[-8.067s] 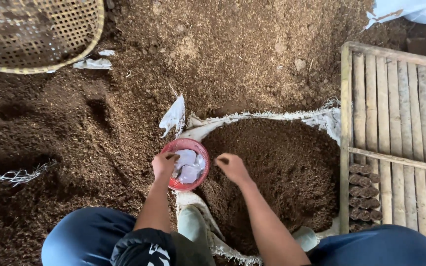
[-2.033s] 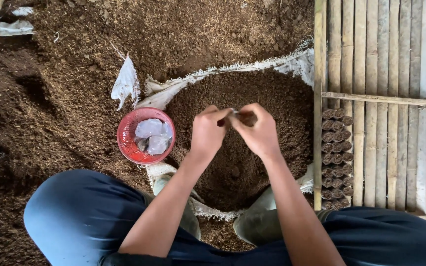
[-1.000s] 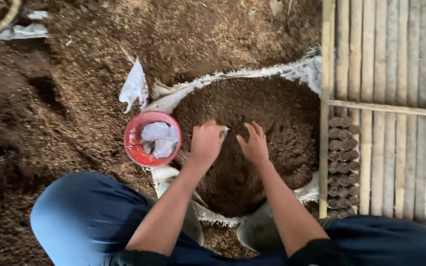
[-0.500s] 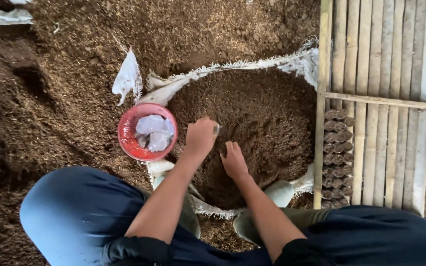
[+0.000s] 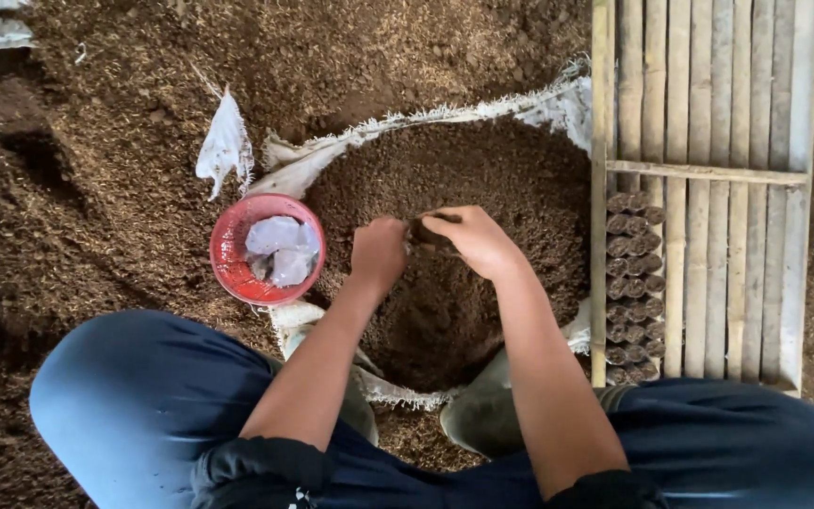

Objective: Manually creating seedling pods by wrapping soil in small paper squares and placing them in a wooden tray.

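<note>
Now your left hand (image 5: 379, 253) and right hand (image 5: 468, 240) pinch one small pot (image 5: 423, 232) over the sack's (image 5: 558, 99) soil (image 5: 482, 170); filled pots (image 5: 635, 283) occupy only the rack's (image 5: 708, 94) near left corner.

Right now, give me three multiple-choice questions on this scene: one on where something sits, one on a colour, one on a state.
1. Where is the round plastic bowl relative to the white woven sack of brown soil?
A. At its left edge
B. Inside it
C. On the slatted bamboo tray

2. What colour is the bowl?
A. Blue
B. Red
C. Yellow

3. How do the hands stand?
A. Both on the knees
B. One on the tray
C. Together over the soil

Answers: 1 A, the bowl sits on the ground by the sack's left rim. 2 B, its rim is red. 3 C, the left hand and right hand meet above the soil, pinching something small.
</note>
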